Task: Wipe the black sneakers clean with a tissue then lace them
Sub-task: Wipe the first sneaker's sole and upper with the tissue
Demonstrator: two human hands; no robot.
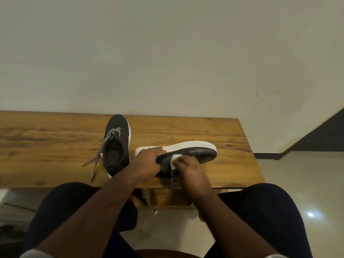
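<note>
Two black sneakers with white soles are on the wooden table (pixel 46 138). The left sneaker (pixel 117 146) stands upright, toe pointing away, with its black-and-white lace (pixel 98 155) hanging loose toward the table's front edge. The right sneaker (pixel 197 150) lies on its side, its sole facing away and its toe to the right. My left hand (pixel 147 161) grips this sneaker at the heel end. My right hand (pixel 189 170) presses a folded white tissue (pixel 176 159) against the sneaker's black upper. Another lace (pixel 173 178) dangles below my right hand.
The table stands against a plain pale wall. Its front edge runs just beyond my knees, and its right edge ends near a tiled floor (pixel 297 174). A dark slanted panel (pixel 323 135) rises at the far right. Bare wood stretches to the left of the sneakers.
</note>
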